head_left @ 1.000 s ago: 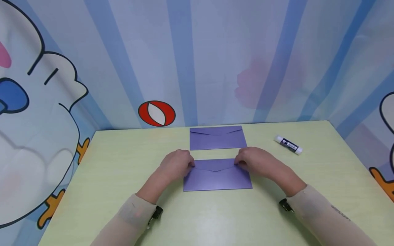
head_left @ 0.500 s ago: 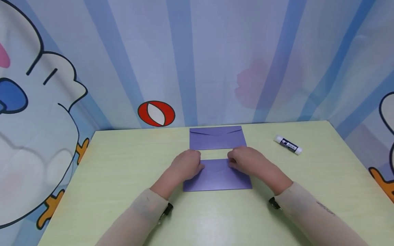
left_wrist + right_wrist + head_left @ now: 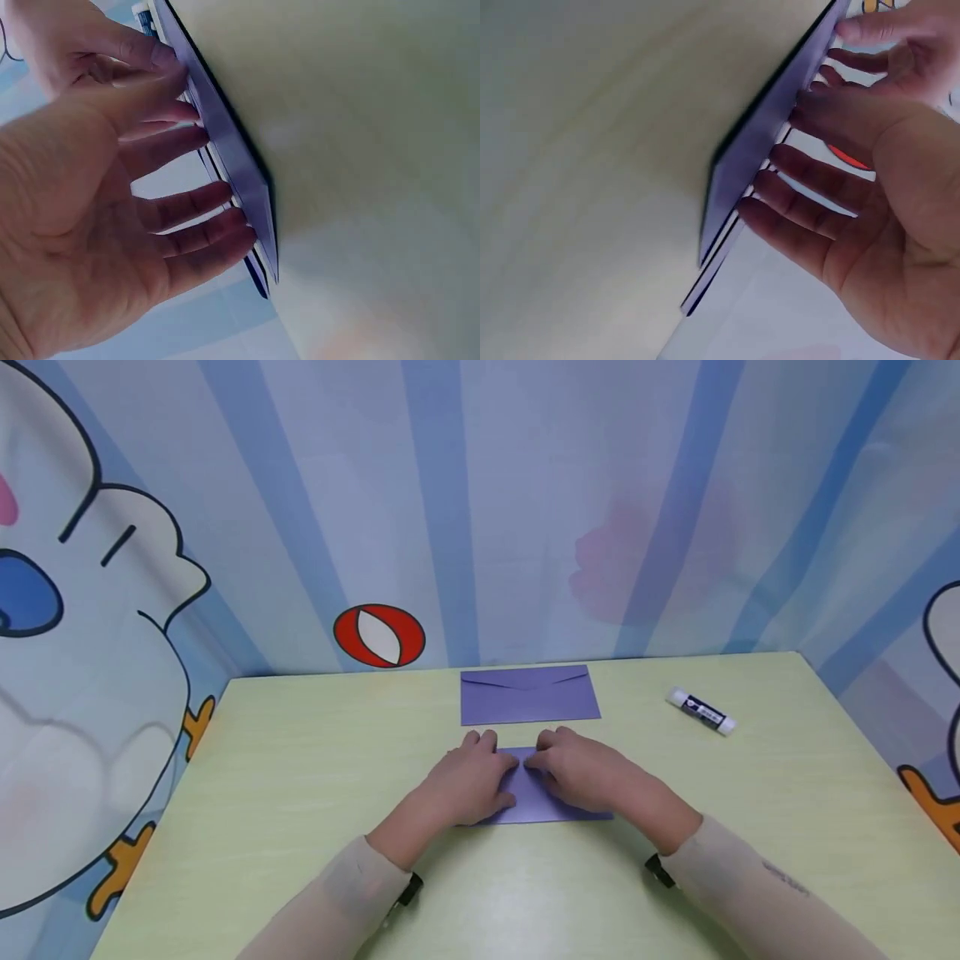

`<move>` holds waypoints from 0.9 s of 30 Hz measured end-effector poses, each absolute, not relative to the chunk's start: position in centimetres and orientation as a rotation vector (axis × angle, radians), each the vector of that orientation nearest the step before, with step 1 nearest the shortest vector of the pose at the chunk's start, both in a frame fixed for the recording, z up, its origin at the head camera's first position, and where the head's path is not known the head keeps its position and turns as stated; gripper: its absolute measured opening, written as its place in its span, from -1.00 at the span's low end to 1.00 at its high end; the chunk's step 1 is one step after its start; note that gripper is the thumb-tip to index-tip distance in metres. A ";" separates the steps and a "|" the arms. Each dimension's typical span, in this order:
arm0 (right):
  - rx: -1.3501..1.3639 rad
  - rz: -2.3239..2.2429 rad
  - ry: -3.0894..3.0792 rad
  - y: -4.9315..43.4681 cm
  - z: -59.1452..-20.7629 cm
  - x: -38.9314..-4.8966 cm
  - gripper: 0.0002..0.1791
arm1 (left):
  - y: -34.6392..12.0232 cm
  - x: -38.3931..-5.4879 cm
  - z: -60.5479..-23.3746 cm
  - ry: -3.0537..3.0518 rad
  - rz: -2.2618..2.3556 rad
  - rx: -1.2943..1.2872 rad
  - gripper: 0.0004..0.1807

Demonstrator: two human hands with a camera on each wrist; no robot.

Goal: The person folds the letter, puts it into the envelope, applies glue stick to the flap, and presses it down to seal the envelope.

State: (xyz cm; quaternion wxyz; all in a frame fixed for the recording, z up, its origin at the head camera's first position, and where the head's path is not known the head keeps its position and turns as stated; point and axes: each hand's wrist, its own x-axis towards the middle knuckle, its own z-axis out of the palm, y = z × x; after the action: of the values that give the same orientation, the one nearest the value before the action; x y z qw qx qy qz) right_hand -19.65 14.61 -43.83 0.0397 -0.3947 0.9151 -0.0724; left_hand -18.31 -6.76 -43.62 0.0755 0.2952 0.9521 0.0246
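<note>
A purple envelope [image 3: 529, 800] lies flat on the table, its upper part largely covered by both hands. My left hand [image 3: 471, 782] presses on its left half, fingers fairly straight and thumb spread toward the near edge. On the right half rests my right hand [image 3: 583, 770], its fingertips touching the paper near the middle. The two hands almost meet over the flap. In the left wrist view, the left hand [image 3: 97, 217] has extended fingers on the envelope [image 3: 232, 150]. The right wrist view likewise shows the right hand [image 3: 877, 195] with extended fingers against the envelope [image 3: 754, 142].
A second purple envelope [image 3: 529, 703], flap folded down, lies just behind the first. A glue stick [image 3: 701, 711] lies on the back right of the pale yellow table [image 3: 315, 743]. A curtain with cartoon prints [image 3: 517, 510] stands behind the table.
Both hands have slid inward along the flap, from the envelope's upper corners to its middle. Their fingers have spread from a tighter curl. The envelopes and glue stick stay in place.
</note>
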 end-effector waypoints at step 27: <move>-1.150 -0.067 2.747 15.8 -43.8 -16.3 -0.23 | -7.4 -16.1 -43.6 2.788 -0.051 0.927 -0.24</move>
State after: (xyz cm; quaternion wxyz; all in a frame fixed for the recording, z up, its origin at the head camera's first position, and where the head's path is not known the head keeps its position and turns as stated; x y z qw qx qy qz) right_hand -16.29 15.77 -43.79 0.0815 -0.3849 0.9191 -0.0226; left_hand -16.07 -7.42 -43.59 0.1013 0.3137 0.9439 -0.0172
